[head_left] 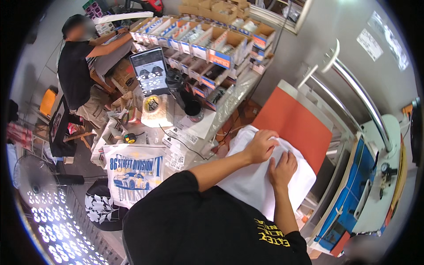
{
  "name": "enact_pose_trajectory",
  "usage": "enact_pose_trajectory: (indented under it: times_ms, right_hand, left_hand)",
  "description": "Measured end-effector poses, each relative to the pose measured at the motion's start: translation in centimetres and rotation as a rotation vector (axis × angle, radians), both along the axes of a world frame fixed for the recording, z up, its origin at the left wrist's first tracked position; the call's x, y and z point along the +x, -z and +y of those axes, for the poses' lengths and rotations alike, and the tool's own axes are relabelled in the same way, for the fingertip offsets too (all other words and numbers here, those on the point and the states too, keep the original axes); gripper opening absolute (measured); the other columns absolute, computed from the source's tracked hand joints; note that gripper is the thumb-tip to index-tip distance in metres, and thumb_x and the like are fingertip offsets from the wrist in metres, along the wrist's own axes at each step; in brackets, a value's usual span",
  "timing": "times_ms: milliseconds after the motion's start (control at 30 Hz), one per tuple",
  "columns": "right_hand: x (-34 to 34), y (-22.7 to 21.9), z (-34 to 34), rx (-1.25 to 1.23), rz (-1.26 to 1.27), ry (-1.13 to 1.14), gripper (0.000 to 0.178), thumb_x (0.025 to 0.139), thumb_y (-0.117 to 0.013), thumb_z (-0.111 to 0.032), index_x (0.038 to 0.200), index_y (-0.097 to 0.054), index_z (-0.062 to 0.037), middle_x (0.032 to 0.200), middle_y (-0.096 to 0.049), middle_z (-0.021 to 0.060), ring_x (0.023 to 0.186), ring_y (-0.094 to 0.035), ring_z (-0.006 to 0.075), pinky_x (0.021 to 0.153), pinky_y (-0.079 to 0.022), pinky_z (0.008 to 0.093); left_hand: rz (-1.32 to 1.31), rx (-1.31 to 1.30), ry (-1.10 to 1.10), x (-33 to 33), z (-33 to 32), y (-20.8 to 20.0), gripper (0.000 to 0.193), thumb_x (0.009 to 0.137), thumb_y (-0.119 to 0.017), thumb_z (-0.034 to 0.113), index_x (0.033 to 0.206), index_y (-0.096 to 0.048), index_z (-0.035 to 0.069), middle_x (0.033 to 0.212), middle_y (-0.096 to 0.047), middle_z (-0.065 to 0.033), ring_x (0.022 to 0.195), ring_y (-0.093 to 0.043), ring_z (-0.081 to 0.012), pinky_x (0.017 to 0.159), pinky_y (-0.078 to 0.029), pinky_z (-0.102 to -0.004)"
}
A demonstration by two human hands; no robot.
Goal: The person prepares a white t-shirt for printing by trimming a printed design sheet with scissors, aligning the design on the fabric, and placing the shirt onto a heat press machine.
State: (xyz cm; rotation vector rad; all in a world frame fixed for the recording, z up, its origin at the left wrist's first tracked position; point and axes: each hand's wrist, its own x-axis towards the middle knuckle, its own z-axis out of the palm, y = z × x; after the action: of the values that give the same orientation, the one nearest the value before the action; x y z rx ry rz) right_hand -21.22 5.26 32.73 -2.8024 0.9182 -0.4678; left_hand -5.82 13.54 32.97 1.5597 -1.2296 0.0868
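A white cloth (254, 179), perhaps a T-shirt, is draped over the near part of a flat red-orange pad (293, 121) in front of me. My left hand (262, 146) rests on the cloth toward its far edge, fingers bent and slightly apart. Just right of it and nearer to me, my right hand (282, 168) lies on the same cloth with its fingers spread. Soft folds run through the fabric between the two hands. The cloth's near end is hidden behind my arms and body.
Chrome tube handles (353, 88) rise beyond the pad at right, beside a blue-sided machine (349, 194). Left stand a worktable with a tape roll (151, 104), a tablet (150, 70), a black bottle (176, 88), box racks (207, 44), a printed sheet (134, 174) and a fan (37, 179). Another person (77, 66) works far left.
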Motion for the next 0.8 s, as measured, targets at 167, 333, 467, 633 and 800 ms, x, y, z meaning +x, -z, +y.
enact_pose_trajectory:
  times_ms: [167,333,467,633,800]
  right_hand:
    - [2.4,0.5,-0.7,-0.036,0.014,0.205,0.049,0.084,-0.067,-0.036,0.114,-0.056,0.0009,0.122,-0.055,0.0198,0.120,-0.047,0.0378,0.103,-0.033,0.0522]
    - [4.4,-2.2,-0.7,0.001,0.289,0.309,0.047,0.083,-0.068,-0.035,0.113,-0.060,-0.0003,0.121,-0.058,0.0185,0.120,-0.050,0.0369,0.104,-0.033,0.0540]
    - [14.3,-7.5,2.0,-0.120,-0.184,-0.056,0.041,0.081,-0.072,-0.020,0.116,-0.060,-0.0022,0.120,-0.059,0.0180,0.115,-0.054,0.0360,0.099,-0.041,0.0488]
    - [33.1,-12.0,3.4,0.849,-0.389,0.017,0.065,0.086,-0.070,-0.045,0.130,-0.054,0.0001,0.127,-0.060,0.0169,0.111,-0.060,0.0280,0.096,-0.045,0.0346]
    - [41.6,-12.7,1.7,1.280,-0.205,0.159,0.058,0.087,-0.065,-0.041,0.129,-0.055,-0.0018,0.117,-0.063,0.0149,0.105,-0.062,0.0289,0.096,-0.044,0.0402]
  left_hand:
    - [0.057,-0.055,-0.041,5.2,11.7,-5.0,0.015,0.079,-0.068,-0.001,0.094,-0.067,0.004,0.099,-0.064,-0.0135,0.092,-0.063,-0.0310,0.080,-0.051,-0.0375]
    - [-0.009,-0.075,-0.510,17.3,23.4,-11.0,0.012,0.082,-0.064,-0.002,0.091,-0.067,0.005,0.092,-0.065,-0.0117,0.086,-0.064,-0.0297,0.077,-0.051,-0.0370]
    - [-0.015,-0.179,-0.747,22.9,29.2,-12.2,0.009,0.086,-0.061,-0.004,0.092,-0.066,0.000,0.091,-0.066,-0.0126,0.084,-0.064,-0.0258,0.077,-0.050,-0.0340]
    - [0.201,-0.138,-0.720,21.0,30.1,-9.0,0.010,0.085,-0.061,-0.005,0.092,-0.066,-0.001,0.091,-0.066,-0.0128,0.084,-0.065,-0.0250,0.078,-0.050,-0.0328]
    - [0.353,-0.043,-0.605,14.7,30.6,-4.4,0.012,0.082,-0.063,-0.005,0.093,-0.066,0.000,0.091,-0.066,-0.0151,0.085,-0.066,-0.0300,0.077,-0.052,-0.0346]
